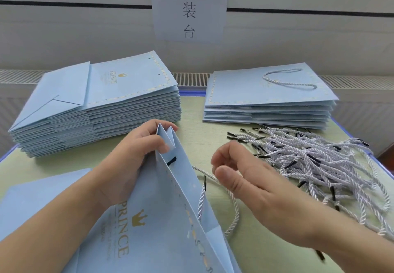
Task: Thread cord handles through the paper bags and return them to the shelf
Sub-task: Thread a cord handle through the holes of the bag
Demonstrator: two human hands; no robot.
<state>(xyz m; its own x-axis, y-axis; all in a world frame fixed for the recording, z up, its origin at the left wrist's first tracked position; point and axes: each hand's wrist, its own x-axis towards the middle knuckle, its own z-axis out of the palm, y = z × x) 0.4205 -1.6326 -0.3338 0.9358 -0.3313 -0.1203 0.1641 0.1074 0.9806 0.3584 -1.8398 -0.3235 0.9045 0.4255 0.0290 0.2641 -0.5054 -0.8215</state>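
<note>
A light blue paper bag (162, 215) with gold PRINCE lettering lies tilted in front of me. My left hand (132, 157) grips its upper corner at the folded gusset. A black cord tip (171, 160) pokes through a hole near that corner. A white twisted cord (230, 198) trails from the bag across the table. My right hand (247, 179) hovers over this cord with fingers loosely curled, holding nothing that I can see.
A tall stack of flat bags without handles (93, 106) sits at the back left. A lower stack with a cord handle on top (270, 95) sits at the back right. A heap of loose cords (315, 159) lies on the right. A paper sign (189, 6) hangs on the wall.
</note>
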